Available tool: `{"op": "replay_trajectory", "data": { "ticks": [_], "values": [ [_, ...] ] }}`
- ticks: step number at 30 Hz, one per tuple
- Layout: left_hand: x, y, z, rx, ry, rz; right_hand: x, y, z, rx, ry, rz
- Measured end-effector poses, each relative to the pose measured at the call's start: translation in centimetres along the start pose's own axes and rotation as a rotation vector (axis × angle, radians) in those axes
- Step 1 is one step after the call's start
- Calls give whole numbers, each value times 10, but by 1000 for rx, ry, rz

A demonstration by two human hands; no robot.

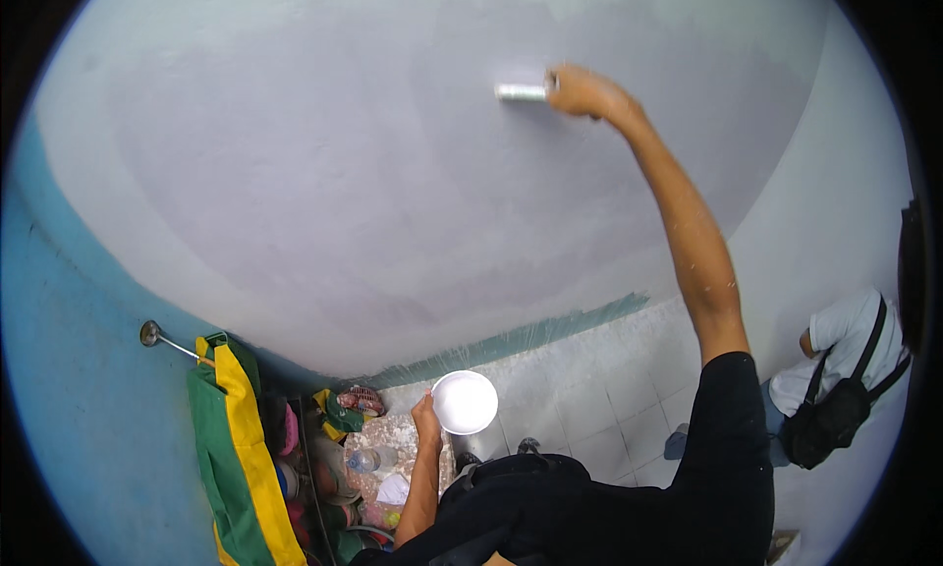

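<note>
My right hand [584, 91] is raised to the wall [295, 153], closed on a paint tool [519, 92] with a light-coloured head that lies against a greyish lilac painted patch; whether it is a brush or a roller I cannot tell. Low in the view, my left hand [426, 414] grips the rim of a round white container [466, 401] with white contents. A band of bare teal paint [599, 312] runs along the foot of the wall above grey floor tiles [589, 419].
At left, a green and yellow bag [236, 438] and a metal ladle [150, 334] are by a blue wall, beside cluttered shelves [305, 468] and a speckled surface [383, 433] with a plastic bottle [365, 460]. At right is another person [840, 325] with a black bag.
</note>
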State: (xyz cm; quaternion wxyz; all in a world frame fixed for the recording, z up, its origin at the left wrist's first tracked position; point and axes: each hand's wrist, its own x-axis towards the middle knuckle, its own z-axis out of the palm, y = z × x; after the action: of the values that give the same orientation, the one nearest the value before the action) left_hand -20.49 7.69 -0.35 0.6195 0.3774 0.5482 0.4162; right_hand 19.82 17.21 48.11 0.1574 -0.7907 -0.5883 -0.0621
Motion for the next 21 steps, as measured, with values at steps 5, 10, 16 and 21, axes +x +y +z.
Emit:
{"op": "replay_trajectory", "data": {
  "ticks": [5,10,16,21],
  "values": [
    [7,-6,-7,0,8,-6,5,-62,-92,-10,435,-8],
    [12,-9,-23,21,43,17,19,-73,-30,-25,921,-244],
    [15,-14,-42,15,54,-23,-22,-89,159,50,575,-105],
    [16,-11,-53,10,45,-31,-74,-88,249,170,200,26]
  ]
}}
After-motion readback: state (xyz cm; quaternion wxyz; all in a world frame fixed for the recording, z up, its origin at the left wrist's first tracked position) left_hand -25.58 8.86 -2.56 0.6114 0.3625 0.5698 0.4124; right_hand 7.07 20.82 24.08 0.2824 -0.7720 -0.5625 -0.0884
